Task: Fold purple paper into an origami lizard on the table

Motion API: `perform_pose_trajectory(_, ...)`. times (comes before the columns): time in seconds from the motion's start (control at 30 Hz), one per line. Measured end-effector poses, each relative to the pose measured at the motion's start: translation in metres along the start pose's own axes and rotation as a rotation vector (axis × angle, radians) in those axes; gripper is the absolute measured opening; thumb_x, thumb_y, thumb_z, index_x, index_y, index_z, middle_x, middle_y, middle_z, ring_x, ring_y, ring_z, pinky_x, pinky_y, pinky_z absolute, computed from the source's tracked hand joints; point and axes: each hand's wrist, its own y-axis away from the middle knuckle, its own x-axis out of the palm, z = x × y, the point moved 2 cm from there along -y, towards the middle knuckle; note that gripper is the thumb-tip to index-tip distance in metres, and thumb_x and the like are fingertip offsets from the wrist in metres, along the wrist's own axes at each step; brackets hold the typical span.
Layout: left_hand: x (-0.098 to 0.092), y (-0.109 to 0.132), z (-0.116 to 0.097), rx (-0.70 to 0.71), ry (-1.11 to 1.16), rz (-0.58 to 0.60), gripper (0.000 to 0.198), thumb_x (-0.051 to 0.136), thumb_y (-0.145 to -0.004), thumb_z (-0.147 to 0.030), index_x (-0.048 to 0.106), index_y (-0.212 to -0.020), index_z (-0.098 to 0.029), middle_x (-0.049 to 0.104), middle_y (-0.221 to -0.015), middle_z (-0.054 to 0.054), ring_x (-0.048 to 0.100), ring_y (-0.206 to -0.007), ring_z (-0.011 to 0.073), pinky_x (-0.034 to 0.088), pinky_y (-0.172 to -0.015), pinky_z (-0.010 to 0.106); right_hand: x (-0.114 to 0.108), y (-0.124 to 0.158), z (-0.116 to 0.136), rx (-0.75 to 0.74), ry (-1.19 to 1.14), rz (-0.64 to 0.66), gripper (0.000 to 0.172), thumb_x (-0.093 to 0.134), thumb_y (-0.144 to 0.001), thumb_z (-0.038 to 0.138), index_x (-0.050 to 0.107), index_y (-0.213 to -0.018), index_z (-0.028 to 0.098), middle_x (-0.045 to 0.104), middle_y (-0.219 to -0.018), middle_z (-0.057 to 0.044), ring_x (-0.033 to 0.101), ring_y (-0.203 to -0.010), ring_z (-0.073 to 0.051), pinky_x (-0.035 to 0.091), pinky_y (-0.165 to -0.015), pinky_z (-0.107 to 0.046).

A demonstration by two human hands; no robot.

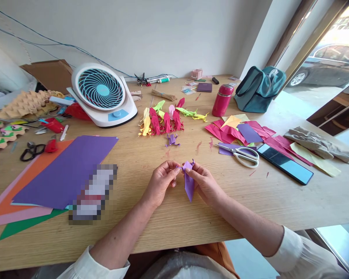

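Observation:
Both my hands hold a small folded purple paper piece [189, 182] just above the wooden table [174, 221]. My left hand [161, 182] pinches its upper left corner with fingertips closed. My right hand [205, 183] grips the upper right side, fingers closed on the fold. The piece tapers to a point hanging down between the hands. A finished purple origami frog [172, 140] sits on the table just beyond them.
A cluster of pink, yellow and green origami frogs [163, 120] lies behind. Large coloured paper sheets [66, 170] lie left, white-handled scissors [244, 155], paper scraps [235, 131] and a dark phone [285, 163] right. A desk fan [101, 95], red bottle [222, 100] and teal bag [258, 88] stand farther back.

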Motion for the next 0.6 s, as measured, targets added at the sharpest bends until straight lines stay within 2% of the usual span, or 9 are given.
perform_pose_trajectory(0.17,-0.001,0.0,0.0,-0.001,0.005,-0.005,0.038,0.083,-0.07,-0.036,0.061,-0.095,-0.018,0.055,-0.077,-0.004,0.043,-0.058,0.0058,0.038,-0.046,0.016,-0.001,-0.002,0.0,-0.017,0.0,-0.005,0.036,0.092,-0.061,0.039,0.07,-0.084,0.021,0.066,-0.077,0.002,0.054,-0.067,-0.011,0.041,-0.06,-0.021)
perform_pose_trajectory(0.3,-0.002,-0.001,0.009,-0.012,-0.142,0.035,0.039,0.079,-0.075,-0.042,0.062,-0.099,-0.016,0.061,-0.081,-0.001,0.052,-0.066,0.0089,0.042,-0.052,0.018,-0.004,-0.004,-0.001,-0.076,0.013,-0.04,0.037,0.091,-0.062,0.038,0.068,-0.085,0.022,0.068,-0.082,0.001,0.057,-0.069,-0.012,0.045,-0.064,-0.023)
perform_pose_trajectory(0.4,-0.004,-0.002,0.016,0.046,-0.246,0.044,0.033,0.078,-0.077,-0.041,0.064,-0.094,-0.015,0.066,-0.084,0.002,0.058,-0.072,0.0113,0.046,-0.061,0.02,-0.004,-0.007,-0.002,-0.126,0.047,-0.022,0.036,0.091,-0.062,0.037,0.067,-0.085,0.022,0.068,-0.083,0.001,0.059,-0.074,-0.013,0.047,-0.07,-0.024)
perform_pose_trajectory(0.5,-0.006,-0.004,0.017,0.122,-0.321,-0.008,0.026,0.077,-0.077,-0.037,0.067,-0.084,-0.015,0.069,-0.083,0.003,0.06,-0.074,0.0125,0.048,-0.067,0.022,-0.005,-0.008,-0.003,-0.152,0.079,-0.006,0.037,0.092,-0.061,0.036,0.068,-0.086,0.022,0.068,-0.082,0.002,0.06,-0.077,-0.013,0.047,-0.073,-0.025)
perform_pose_trajectory(0.6,-0.008,-0.005,0.016,0.12,-0.295,-0.046,0.023,0.076,-0.078,-0.035,0.068,-0.083,-0.015,0.07,-0.081,0.003,0.063,-0.073,0.013,0.049,-0.07,0.024,-0.007,-0.008,-0.003,-0.138,0.099,-0.027,0.038,0.092,-0.061,0.037,0.069,-0.087,0.022,0.068,-0.085,0.001,0.06,-0.077,-0.014,0.048,-0.076,-0.027)
